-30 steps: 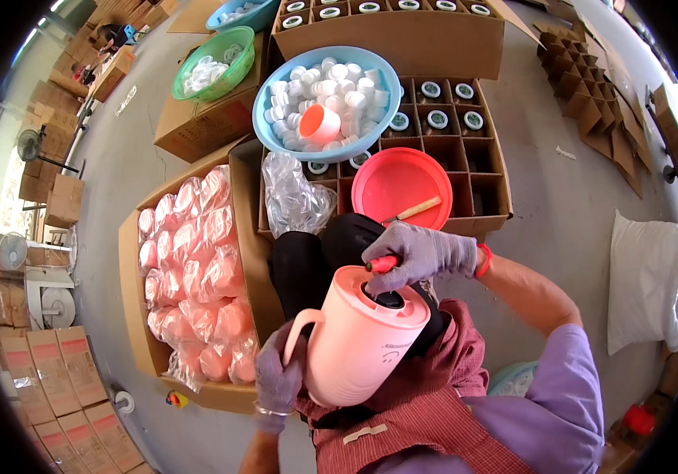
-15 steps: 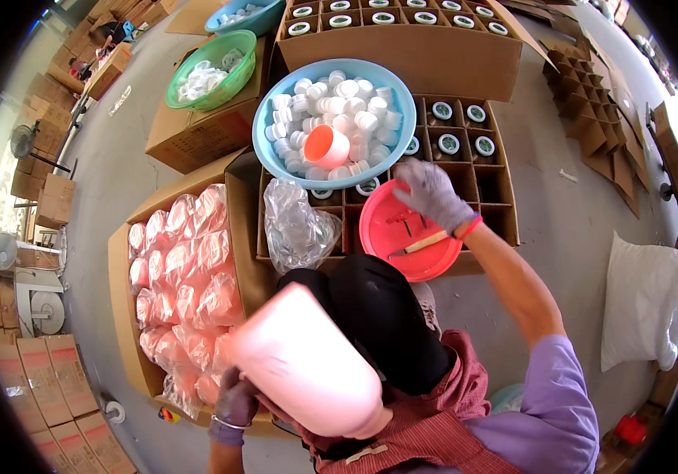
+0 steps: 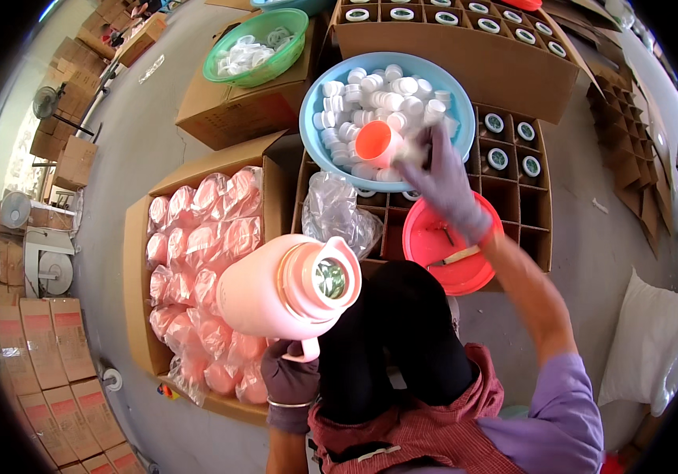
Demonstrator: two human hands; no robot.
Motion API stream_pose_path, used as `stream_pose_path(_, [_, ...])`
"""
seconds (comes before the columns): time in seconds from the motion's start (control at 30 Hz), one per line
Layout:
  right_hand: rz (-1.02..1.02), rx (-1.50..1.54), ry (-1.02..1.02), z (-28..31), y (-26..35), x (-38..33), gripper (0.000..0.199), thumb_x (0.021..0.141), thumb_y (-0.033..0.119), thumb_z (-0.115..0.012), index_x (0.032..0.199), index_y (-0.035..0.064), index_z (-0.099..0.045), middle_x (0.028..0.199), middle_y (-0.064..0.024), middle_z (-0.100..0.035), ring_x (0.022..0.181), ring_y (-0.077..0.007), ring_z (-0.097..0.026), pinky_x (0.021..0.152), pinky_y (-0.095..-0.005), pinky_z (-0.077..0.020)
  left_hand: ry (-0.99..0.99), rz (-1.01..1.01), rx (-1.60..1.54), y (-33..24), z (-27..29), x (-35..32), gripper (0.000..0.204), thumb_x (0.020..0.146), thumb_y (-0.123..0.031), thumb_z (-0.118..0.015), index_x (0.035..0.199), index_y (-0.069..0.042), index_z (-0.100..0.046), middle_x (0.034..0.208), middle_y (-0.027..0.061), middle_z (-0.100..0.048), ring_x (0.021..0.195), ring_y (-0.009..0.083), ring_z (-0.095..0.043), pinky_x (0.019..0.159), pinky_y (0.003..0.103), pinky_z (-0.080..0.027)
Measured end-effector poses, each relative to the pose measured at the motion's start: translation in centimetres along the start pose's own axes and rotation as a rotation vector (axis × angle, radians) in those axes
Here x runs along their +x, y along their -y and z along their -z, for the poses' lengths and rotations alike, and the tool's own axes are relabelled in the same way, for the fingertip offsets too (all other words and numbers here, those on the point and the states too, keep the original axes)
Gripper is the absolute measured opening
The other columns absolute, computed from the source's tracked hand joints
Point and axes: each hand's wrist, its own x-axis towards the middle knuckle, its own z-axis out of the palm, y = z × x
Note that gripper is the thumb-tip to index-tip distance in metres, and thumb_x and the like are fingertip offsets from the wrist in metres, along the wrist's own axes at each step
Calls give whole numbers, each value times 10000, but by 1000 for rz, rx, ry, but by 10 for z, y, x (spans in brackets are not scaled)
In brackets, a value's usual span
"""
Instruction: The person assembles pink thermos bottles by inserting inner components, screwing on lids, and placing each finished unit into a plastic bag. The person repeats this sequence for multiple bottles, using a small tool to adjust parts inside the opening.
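Note:
In my gloved left hand [image 3: 290, 378] is a pink vacuum jug [image 3: 268, 284], gripped at its handle. The jug is tilted, and its uncapped mouth shows a shiny silvery inside. My gloved right hand [image 3: 453, 189] reaches over the near right side of a light-blue basin [image 3: 309, 150] full of white caps [image 3: 390, 101]. Its thumb and fingers are smeared by motion, with a pale blur between them, so I cannot tell whether it holds a cap. An orange-pink cup [image 3: 377, 144] lies on the caps, left of that hand.
A red basin [image 3: 477, 272] with a wooden-handled tool stands before a divided carton [image 3: 505, 189] holding white-capped items. At left, a carton [image 3: 143, 292] holds bagged pink items. A green basin [image 3: 295, 55] of white parts sits behind it. A white sack [image 3: 647, 347] lies at right.
The jug has swung so its mouth faces up and away from my body. My right hand has moved from the red basin's rim to the caps. The view has shifted.

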Motion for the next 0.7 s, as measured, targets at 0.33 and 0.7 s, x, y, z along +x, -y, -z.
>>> stream_pose_path(0.33, [323, 111, 59, -22, 94, -88, 792, 853, 312, -693, 1478, -34, -351, 1366, -258, -416, 1250, -435, -454, 1098, -481, -363, 268, 5, -408, -2, -69, -2, 416, 966, -136, -472, 1374, -54, -466, 1240, 114, -611, 1083, 238, -627, 988, 449, -551])
stream_pose_path(0.7, [-65, 335, 171, -60, 19, -12, 728, 849, 364, -709, 1427, 27, -421, 1369, -226, -430, 1317, -354, -424, 1120, -453, -337, 106, -4, -454, 1, -61, 30, 355, 967, -86, -482, 1317, -42, -513, 1252, 154, -624, 1081, 268, -649, 992, 448, -554])
